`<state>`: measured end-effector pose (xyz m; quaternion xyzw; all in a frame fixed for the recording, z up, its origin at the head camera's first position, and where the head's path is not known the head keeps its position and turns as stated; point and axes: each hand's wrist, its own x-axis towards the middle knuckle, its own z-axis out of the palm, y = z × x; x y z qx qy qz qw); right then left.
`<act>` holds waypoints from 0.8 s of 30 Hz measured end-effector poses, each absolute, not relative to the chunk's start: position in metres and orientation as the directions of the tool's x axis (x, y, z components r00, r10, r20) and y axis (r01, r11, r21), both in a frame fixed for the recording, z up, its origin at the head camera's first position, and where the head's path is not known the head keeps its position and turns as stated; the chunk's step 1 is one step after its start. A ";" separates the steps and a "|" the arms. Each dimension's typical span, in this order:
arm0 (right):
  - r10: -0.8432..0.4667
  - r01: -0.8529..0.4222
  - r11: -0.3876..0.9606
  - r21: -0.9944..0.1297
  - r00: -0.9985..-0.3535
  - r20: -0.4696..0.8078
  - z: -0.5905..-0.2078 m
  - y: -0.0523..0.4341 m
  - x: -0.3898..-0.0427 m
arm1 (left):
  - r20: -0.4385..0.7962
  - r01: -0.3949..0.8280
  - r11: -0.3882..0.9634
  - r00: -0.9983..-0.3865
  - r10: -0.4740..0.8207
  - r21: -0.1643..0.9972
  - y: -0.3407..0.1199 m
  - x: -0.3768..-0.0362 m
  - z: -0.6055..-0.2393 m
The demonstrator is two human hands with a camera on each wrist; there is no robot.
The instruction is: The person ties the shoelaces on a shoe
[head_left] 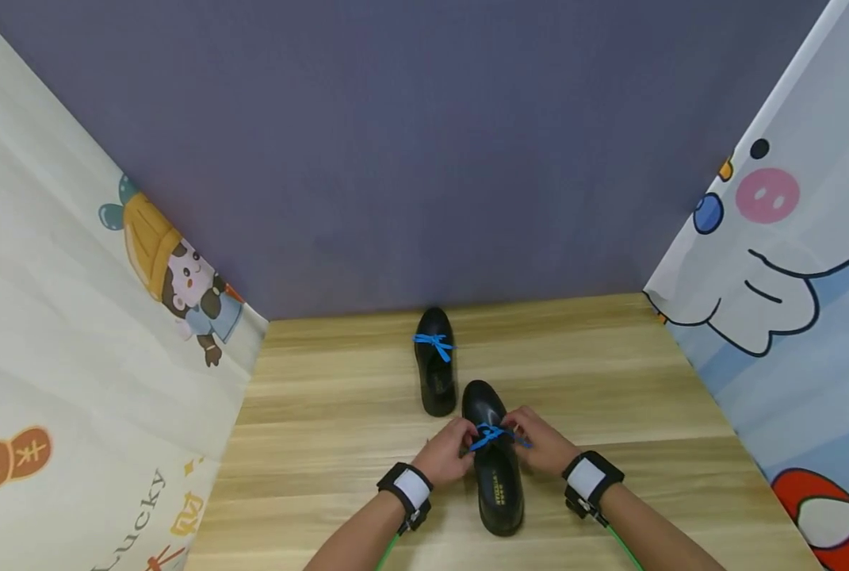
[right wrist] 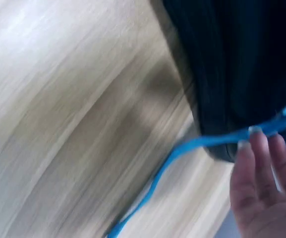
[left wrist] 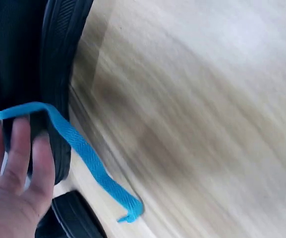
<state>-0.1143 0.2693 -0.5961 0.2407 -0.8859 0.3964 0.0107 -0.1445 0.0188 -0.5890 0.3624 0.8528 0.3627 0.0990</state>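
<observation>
Both my hands at the blue lace [head_left: 491,434] of the near black shoe [head_left: 496,464].
My left hand [head_left: 444,454] and right hand [head_left: 541,442] each pinch one lace end; the shoe stands on the wooden table [head_left: 324,428].

The word "Lucky" was printed in grey letters on the cartoon-patterned sheet [head_left: 74,381] at the lower left of the head view. An orange pineapple-shaped figure [head_left: 16,455] on the same sheet carried a Chinese character resembling "末". Yellowish lettering was seen on the insole of the near black shoe [head_left: 497,464], but it was too small to be read.
</observation>
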 end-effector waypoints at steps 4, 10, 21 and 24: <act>-0.423 -0.378 0.595 -0.710 -0.898 0.123 -0.599 0.263 -0.116 | 0.016 0.438 0.473 -0.746 0.666 0.765 0.023 -0.141 -0.595; -0.431 -0.322 0.605 -0.728 -0.901 0.040 -0.600 0.265 -0.115 | -0.033 0.382 0.487 -0.760 0.650 0.785 0.020 -0.138 -0.596; -0.408 -0.136 0.436 -0.890 -0.911 -0.061 -0.590 0.284 -0.104 | 0.068 0.484 0.443 -0.730 0.680 0.755 -0.004 -0.151 -0.592; -0.406 -0.160 0.374 -0.913 -0.914 -0.007 -0.590 0.285 -0.102 | 0.035 0.429 0.457 -0.758 0.652 0.779 -0.007 -0.153 -0.592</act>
